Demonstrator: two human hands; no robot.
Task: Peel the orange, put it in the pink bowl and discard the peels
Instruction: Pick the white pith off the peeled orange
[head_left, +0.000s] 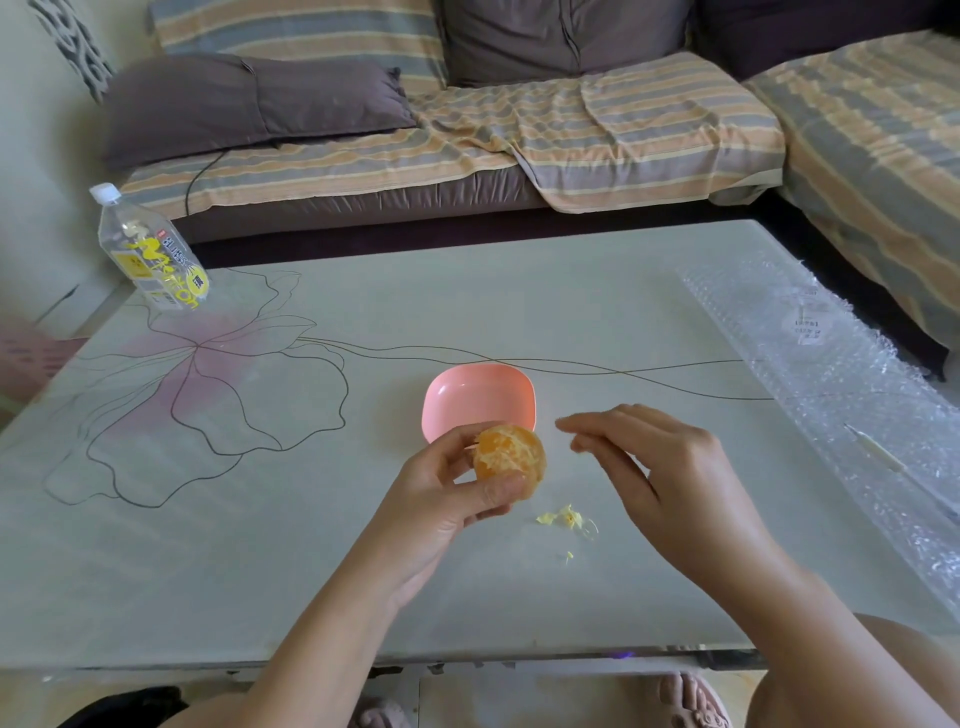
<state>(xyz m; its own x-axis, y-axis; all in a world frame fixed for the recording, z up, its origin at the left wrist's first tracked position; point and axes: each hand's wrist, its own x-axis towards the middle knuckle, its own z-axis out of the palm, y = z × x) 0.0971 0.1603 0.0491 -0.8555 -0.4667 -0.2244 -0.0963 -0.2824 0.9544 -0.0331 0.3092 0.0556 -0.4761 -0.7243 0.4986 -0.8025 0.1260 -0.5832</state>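
Note:
My left hand (457, 493) grips a peeled orange (509, 454) with white pith on it, held just above the table in front of the pink bowl (478, 395). The bowl is square with rounded corners and holds nothing. My right hand (649, 467) hovers to the right of the orange with fingers spread, apart from the fruit and holding nothing that I can make out. Small pale yellow bits of pith (566, 518) lie on the table between my hands.
The white glass table (311, 545) carries a drawn flower pattern. A clear plastic bottle (150, 249) with a yellow label stands at the far left corner. Bubble wrap (841, 374) lies along the right edge. A striped sofa (571, 130) stands behind.

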